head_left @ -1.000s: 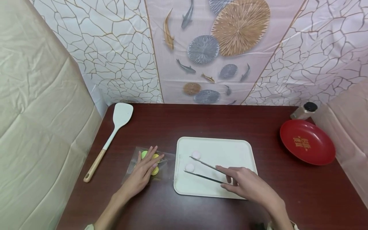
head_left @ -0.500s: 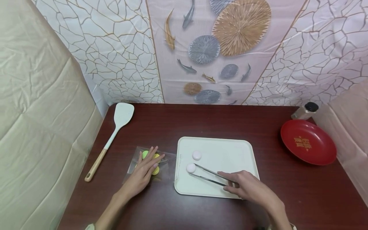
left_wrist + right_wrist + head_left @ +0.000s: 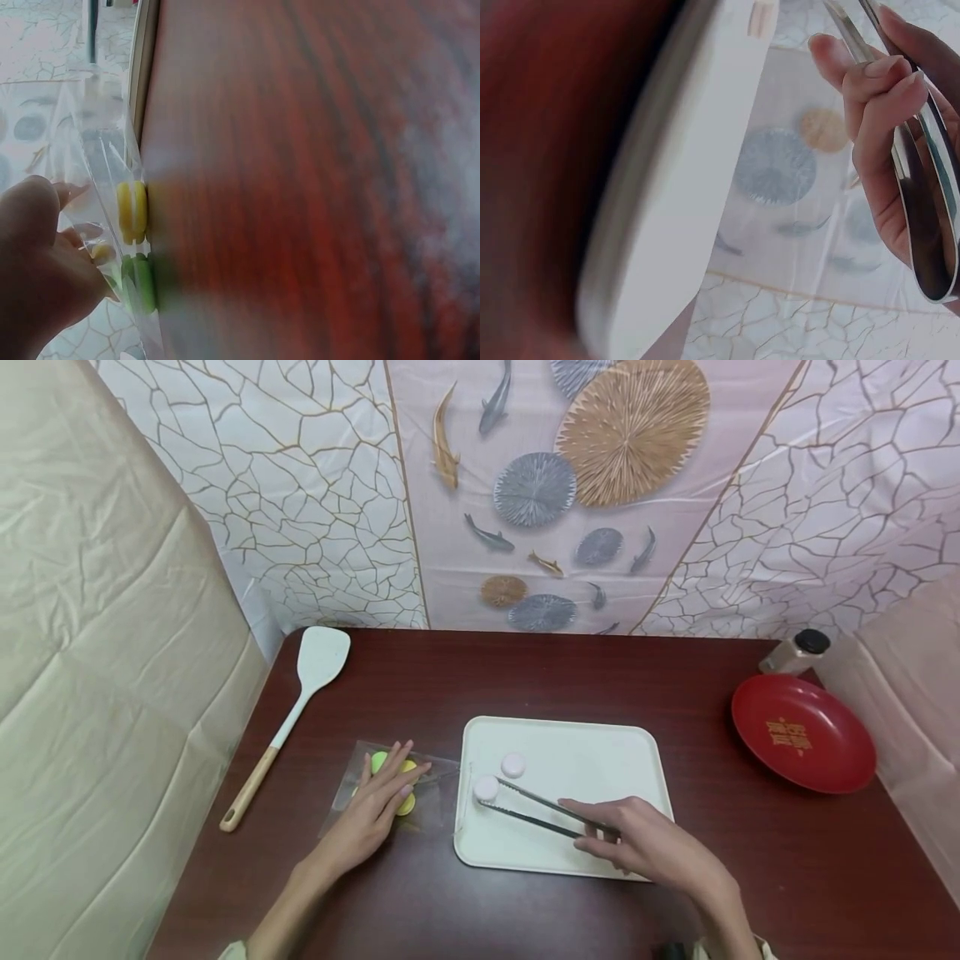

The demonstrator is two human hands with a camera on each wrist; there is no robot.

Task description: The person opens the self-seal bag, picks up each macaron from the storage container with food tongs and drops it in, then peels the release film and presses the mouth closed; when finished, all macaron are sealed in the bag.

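Observation:
My right hand (image 3: 648, 843) grips metal tongs (image 3: 536, 806) over the white tray (image 3: 592, 752). The tong tips stand on either side of a pale pink macaron (image 3: 486, 788); whether both touch it is hard to tell. A second pale macaron (image 3: 513, 765) lies just behind it on the tray. In the right wrist view, the fingers curl round the tongs (image 3: 922, 195), whose bend points down. My left hand (image 3: 371, 814) rests with extended fingers on a clear plastic bag (image 3: 435, 777). Beneath it are a green macaron (image 3: 139, 283) and yellow macarons (image 3: 133, 211), partly covered by the fingers.
On the left lies a white spatula (image 3: 318, 660) with a wooden handle. A red plate (image 3: 825, 727) with gold characters sits at the right, in front of a black-capped jar (image 3: 793, 653). Fabric walls border the dark red table (image 3: 420, 685).
The tongs have come round the nearer pale macaron, and it has shifted slightly left on the tray. The left hand and bag stay where they were.

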